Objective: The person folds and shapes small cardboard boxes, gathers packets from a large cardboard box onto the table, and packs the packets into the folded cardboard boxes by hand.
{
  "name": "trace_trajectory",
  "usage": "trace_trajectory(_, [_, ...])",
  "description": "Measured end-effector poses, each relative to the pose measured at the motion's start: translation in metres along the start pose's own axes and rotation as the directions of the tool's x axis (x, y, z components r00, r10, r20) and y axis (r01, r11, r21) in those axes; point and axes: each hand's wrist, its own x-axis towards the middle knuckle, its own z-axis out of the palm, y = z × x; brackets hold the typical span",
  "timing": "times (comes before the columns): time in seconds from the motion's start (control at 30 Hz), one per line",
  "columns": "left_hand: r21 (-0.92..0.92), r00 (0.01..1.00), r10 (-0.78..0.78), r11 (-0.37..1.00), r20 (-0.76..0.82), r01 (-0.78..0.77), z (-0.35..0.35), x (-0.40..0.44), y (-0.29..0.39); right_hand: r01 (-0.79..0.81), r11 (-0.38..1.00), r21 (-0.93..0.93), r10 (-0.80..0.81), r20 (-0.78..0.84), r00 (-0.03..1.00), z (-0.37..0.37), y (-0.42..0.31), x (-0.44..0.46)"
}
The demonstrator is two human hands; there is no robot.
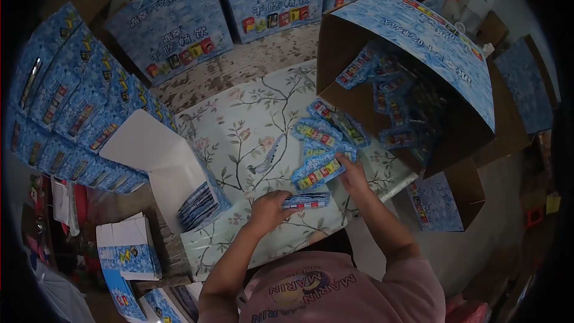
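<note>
My left hand (270, 210) is closed round the end of a small stack of blue packets (306, 201) low over the floral tablecloth. To its right, my right hand (351, 170) grips the right end of a blue packet (318, 172) with a row of coloured pictures. Just behind that packet lie more loose blue packets (317, 134). Left of my hands, an open white-lined box (173, 184) holds several packets (200, 207) standing in a row.
A large carton (412, 42) lies on its side at the right, with many packets inside. Stacked blue boxes (66, 101) rise at the left. Big blue cartons (170, 27) line the back. Flat white-and-blue boxes (127, 251) sit at the lower left.
</note>
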Motion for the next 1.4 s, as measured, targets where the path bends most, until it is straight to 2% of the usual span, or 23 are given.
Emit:
trace_trajectory(0.2, [-0.045, 0.999, -0.033, 0.998, 0.011, 0.034, 0.005, -0.002, -0.002, -0.175, 0.926, -0.334, 0.205, 0.058, 0.977, -0.021, -0.033, -0.016])
trace_trajectory(0.27, [-0.072, 0.995, -0.088, 0.993, 0.046, 0.092, 0.008, -0.005, -0.002, -0.132, 0.764, -0.631, 0.37, 0.261, 0.892, -0.024, -0.046, -0.021])
trace_trajectory(0.3, [-0.054, 0.996, 0.016, 0.998, -0.084, -0.02, 0.012, -0.006, -0.004, -0.134, 0.762, -0.633, 0.372, 0.26, 0.891, -0.022, -0.049, -0.024])
trace_trajectory(0.4, [0.01, 0.963, 0.088, 0.996, -0.254, -0.088, 0.014, -0.005, 0.004, -0.01, 0.669, -0.743, 0.411, 0.359, 0.838, -0.008, -0.047, -0.03])
trace_trajectory(0.47, [0.043, 0.952, 0.056, 0.998, -0.302, -0.045, 0.011, -0.002, 0.006, 0.246, 0.519, -0.819, 0.557, 0.542, 0.629, 0.007, -0.044, -0.032])
trace_trajectory(0.5, [0.004, 0.979, 0.025, 1.0, -0.201, -0.025, 0.008, -0.002, 0.004, 0.357, 0.323, -0.876, 0.657, 0.479, 0.582, 0.016, -0.05, -0.028])
trace_trajectory(0.53, [-0.03, 0.996, -0.002, 1.0, -0.094, -0.001, 0.006, -0.002, 0.003, 0.358, 0.329, -0.874, 0.656, 0.484, 0.579, 0.026, -0.051, -0.018])
trace_trajectory(0.6, [0.009, 1.0, 0.007, 1.0, -0.03, -0.007, 0.002, -0.003, -0.001, 0.242, 0.387, -0.89, 0.444, 0.409, 0.797, 0.049, -0.052, 0.006])
trace_trajectory(0.63, [0.04, 0.999, 0.014, 0.999, 0.033, -0.015, 0.002, -0.003, -0.002, 0.372, 0.186, -0.91, 0.235, 0.408, 0.882, 0.065, -0.049, 0.016])
trace_trajectory(0.67, [0.044, 0.999, 0.014, 0.999, 0.034, -0.016, 0.002, -0.002, -0.001, 0.435, -0.043, -0.899, 0.01, 0.435, 0.9, 0.08, -0.042, 0.023])
trace_trajectory(0.7, [0.043, 0.999, 0.008, 0.999, 0.032, -0.01, 0.002, -0.001, 0.001, 0.436, -0.038, -0.899, 0.006, 0.437, 0.9, 0.084, -0.028, 0.03])
trace_trajectory(0.77, [0.056, 1.0, 0.01, 0.998, 0.022, -0.011, 0.001, 0.002, 0.002, 0.449, -0.499, -0.741, -0.224, 0.611, 0.759, 0.091, -0.002, 0.051])
trace_trajectory(0.8, [0.099, 0.999, 0.045, 0.994, -0.029, -0.042, 0.001, 0.002, 0.003, 0.451, -0.496, -0.742, -0.234, 0.615, 0.753, 0.091, 0.003, 0.059])
trace_trajectory(0.87, [0.14, 0.993, 0.092, 0.987, -0.076, -0.081, -0.001, 0.007, 0.001, 0.734, -0.466, -0.494, 0.199, 0.75, 0.631, 0.092, 0.003, 0.064])
trace_trajectory(0.9, [0.162, 0.995, 0.082, 0.984, -0.06, -0.071, -0.002, 0.01, -0.001, 0.725, -0.474, -0.5, 0.193, 0.744, 0.639, 0.087, 0.0, 0.065])
trace_trajectory(0.97, [0.172, 0.995, 0.084, 0.982, -0.046, -0.075, -0.003, 0.021, -0.005, 0.745, 0.102, -0.659, 0.596, 0.64, 0.485, 0.083, -0.022, 0.055])
trace_trajectory(1.0, [0.16, 0.998, 0.04, 0.986, 0.054, -0.048, -0.005, 0.029, -0.01, 0.676, 0.119, -0.727, 0.484, 0.637, 0.6, 0.081, -0.038, 0.05])
trace_trajectory(1.03, [0.152, 0.988, -0.007, 0.988, 0.156, -0.017, -0.006, 0.036, -0.015, 0.597, -0.029, -0.802, 0.309, 0.561, 0.768, 0.072, -0.048, 0.06])
trace_trajectory(1.1, [0.124, 0.981, -0.011, 0.992, 0.194, -0.013, -0.01, 0.051, -0.021, 0.354, -0.267, -0.896, 0.017, 0.363, 0.932, 0.049, -0.075, 0.084])
trace_trajectory(1.17, [-0.032, 0.914, -0.048, 0.997, 0.403, 0.067, -0.017, 0.063, -0.021, 0.211, -0.362, -0.908, -0.085, 0.257, 0.963, 0.024, -0.09, 0.093])
trace_trajectory(1.27, [-0.021, 0.932, -0.06, 0.997, 0.358, 0.073, -0.016, 0.062, -0.015, 0.266, -0.408, -0.873, -0.142, 0.349, 0.926, 0.015, -0.096, 0.097])
trace_trajectory(1.37, [-0.093, 0.938, -0.057, 0.991, 0.342, 0.094, -0.013, 0.056, -0.015, 0.281, -0.357, -0.891, 0.059, 0.278, 0.959, 0.023, -0.089, 0.1])
trace_trajectory(1.4, [-0.089, 0.937, -0.062, 0.991, 0.343, 0.098, -0.012, 0.053, -0.014, 0.404, -0.131, -0.905, 0.039, 0.403, 0.915, 0.024, -0.082, 0.096])
